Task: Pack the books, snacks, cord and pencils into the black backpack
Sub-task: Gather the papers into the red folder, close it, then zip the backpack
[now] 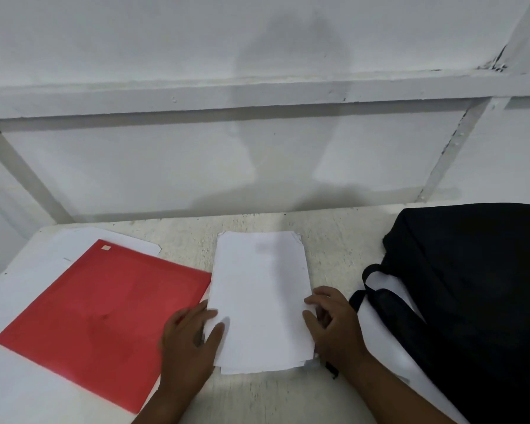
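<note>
- The stack of white paper sheets (262, 301) is lying mid-worktop (334, 246), between the red folder (104, 316) on the left and the black backpack (471, 286) on the right.
- The left hand (190, 341) is pinching the stack's near-left edge, thumb on top; the right hand (334, 325) is curling its fingers (315, 299) round the right edge.
- Likely light, floppy and prone to sliding apart, so both long edges are looking the safest hold.
- Count: one stack, one folder, one backpack; no snacks, cord or pencils showing.

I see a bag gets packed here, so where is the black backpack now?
The black backpack lies on the table's right side, just right of the right hand.
</note>
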A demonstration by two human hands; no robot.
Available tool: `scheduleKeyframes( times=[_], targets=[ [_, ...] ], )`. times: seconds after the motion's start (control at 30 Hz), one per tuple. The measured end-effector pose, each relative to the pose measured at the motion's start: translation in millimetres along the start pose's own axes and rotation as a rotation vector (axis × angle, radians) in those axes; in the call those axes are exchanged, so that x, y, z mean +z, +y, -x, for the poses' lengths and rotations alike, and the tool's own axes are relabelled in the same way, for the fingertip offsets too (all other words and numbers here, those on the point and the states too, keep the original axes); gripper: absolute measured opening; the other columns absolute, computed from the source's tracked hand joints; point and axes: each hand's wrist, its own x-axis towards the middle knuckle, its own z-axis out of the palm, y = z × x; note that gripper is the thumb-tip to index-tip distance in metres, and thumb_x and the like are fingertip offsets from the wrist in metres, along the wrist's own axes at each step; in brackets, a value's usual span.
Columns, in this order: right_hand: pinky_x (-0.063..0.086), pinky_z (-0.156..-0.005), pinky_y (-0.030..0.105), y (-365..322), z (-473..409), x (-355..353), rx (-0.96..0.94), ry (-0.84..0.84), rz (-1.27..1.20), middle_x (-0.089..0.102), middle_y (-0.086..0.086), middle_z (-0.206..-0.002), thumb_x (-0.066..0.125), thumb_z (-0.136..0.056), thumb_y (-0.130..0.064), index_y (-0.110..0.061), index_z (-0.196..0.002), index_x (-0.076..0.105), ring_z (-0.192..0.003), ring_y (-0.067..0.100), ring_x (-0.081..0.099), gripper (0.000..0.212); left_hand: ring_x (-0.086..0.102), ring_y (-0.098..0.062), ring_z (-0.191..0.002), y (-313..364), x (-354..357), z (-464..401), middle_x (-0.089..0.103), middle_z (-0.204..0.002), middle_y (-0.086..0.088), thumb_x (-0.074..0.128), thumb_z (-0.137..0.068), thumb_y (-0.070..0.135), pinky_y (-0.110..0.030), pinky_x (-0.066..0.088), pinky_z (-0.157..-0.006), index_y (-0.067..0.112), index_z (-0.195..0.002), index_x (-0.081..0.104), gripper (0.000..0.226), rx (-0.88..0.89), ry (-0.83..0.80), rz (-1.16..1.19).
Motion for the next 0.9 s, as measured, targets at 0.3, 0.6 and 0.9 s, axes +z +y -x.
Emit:
scheduleKeyframes(
  times=[0.3, 0.6, 0.9],
  targets=[
    [0.056, -0.081, 0.026, -18, 3, -38, 0.072, -0.066, -0.142, 0.066, -0.012, -0.104, 0.067, -0.091, -0.014, -0.029, -0.101, 0.067, -0.092, 0.006, 0.065, 0.017, 0.060, -0.019, -0.108, 35, -3, -25, 0.065, -0.112, 0.009, 0.075, -0.085, 0.019, -0.048, 0.050, -0.094, 0.026, -0.119, 0.061, 0.038, 0.050, 0.063, -0.023],
    [0.008, -0.119, 0.056, -9, -23, -147, 0.050, 0.394, 0.683, 0.037, 0.013, -0.150, 0.082, -0.065, -0.034, -0.021, -0.128, 0.059, -0.145, 0.038, 0.024, 0.068, 0.046, 0.004, -0.110, 120, 74, -22, 0.056, -0.115, 0.027, 0.057, -0.083, 0.050, -0.016, 0.027, -0.098, 0.032, -0.112, 0.066, 0.035, 0.406, -0.157, -0.036],
    [0.002, -0.120, 0.056, 56, -6, -178, 0.293, 0.205, 1.084, 0.025, 0.016, -0.161, 0.068, -0.083, -0.050, -0.010, -0.151, 0.037, -0.150, 0.041, 0.007, 0.086, 0.042, -0.017, -0.131, 164, 152, -22, 0.052, -0.136, 0.011, 0.049, -0.095, 0.050, -0.034, 0.027, -0.106, 0.029, -0.133, 0.057, 0.044, 0.457, -0.467, -0.379]
  ],
)
